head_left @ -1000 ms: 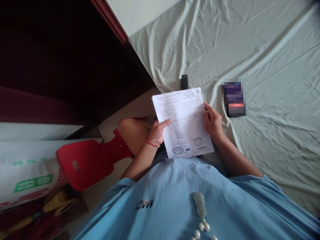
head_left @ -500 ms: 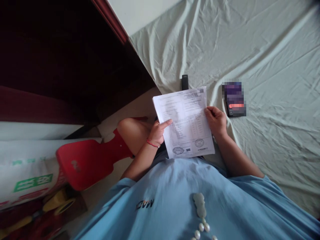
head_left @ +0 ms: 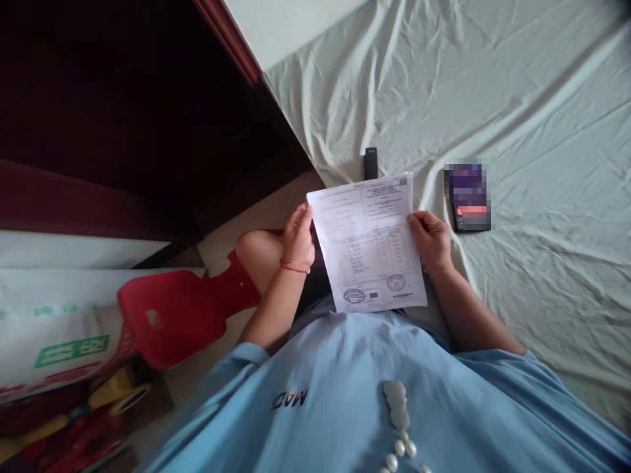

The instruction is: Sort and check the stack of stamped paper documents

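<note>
A printed paper document [head_left: 365, 246] with a table of text and two round stamps is held over my lap, tilted slightly. My right hand [head_left: 431, 242] pinches its right edge, fingers curled. At the upper left corner is my left hand [head_left: 298, 238], with a red cord on the wrist; its fingers are together against the paper's edge and the thumb is hard to see. The document looks like several sheets stacked, though the lower ones are hidden.
A phone [head_left: 470, 200], its screen blurred out, lies on the pale sheet [head_left: 542, 276] to the right. A small black object [head_left: 371, 163] sits beyond the paper's top edge. On the left are a red chair [head_left: 172, 318], dark furniture [head_left: 123, 118] and a white printed sack [head_left: 59, 315].
My left hand has moved up the document's left edge, taking its thumb off the front of the page. My right hand keeps its hold. The view has shifted slightly.
</note>
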A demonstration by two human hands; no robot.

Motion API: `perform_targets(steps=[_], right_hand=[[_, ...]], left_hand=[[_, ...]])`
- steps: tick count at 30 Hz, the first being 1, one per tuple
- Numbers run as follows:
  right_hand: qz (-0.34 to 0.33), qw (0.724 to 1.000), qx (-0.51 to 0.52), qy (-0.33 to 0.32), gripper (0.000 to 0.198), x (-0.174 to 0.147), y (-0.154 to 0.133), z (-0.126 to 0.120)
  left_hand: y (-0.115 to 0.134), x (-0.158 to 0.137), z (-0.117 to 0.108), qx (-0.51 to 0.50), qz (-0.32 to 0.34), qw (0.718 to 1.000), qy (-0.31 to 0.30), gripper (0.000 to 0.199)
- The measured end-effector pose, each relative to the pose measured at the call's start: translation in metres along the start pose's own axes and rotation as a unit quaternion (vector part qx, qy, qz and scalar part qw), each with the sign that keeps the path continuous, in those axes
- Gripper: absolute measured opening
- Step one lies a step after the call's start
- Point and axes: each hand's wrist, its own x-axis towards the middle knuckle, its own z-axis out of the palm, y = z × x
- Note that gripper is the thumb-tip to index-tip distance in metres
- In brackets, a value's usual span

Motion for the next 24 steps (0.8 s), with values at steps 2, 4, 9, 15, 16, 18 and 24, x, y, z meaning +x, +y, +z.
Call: perform_targets(steps=[2,4,9,15,16,18,24], right_hand=[[-0.001,1.000,-0.001,-0.002,0.032,0.000,0.001,0.000],[-0.002,1.000,0.003,0.000,0.032,0.000,0.002,0.000],[0.004,1.000,0.011,0.000,0.035,0.003,-0.001,-0.001],[-0.011,1.000,-0.025,-0.014,0.037,0.003,-0.003,-0.002],[-0.012,1.000,-0.025,-0.013,0.037,0.003,-0.003,-0.002],[-0.013,1.000,-0.017,-0.013,0.036,0.002,-0.002,-0.002],[-0.020,1.000,0.004,-0.016,0.037,0.003,-0.001,-0.001]], left_hand=[[0.003,0.007,0.002,0.004,0.012,1.000,-0.013,0.036],[0.006,0.010,0.005,0.007,0.020,0.999,-0.035,0.038],[0.006,0.007,0.010,0.000,0.024,0.999,-0.048,0.039],[0.004,0.003,0.014,-0.018,0.011,0.998,-0.059,0.041],[0.003,0.002,0.016,-0.023,0.011,0.998,-0.056,0.041],[0.003,0.001,0.018,-0.033,0.011,0.998,-0.048,0.041],[-0.003,-0.002,0.020,0.001,-0.017,0.999,-0.052,0.043]])
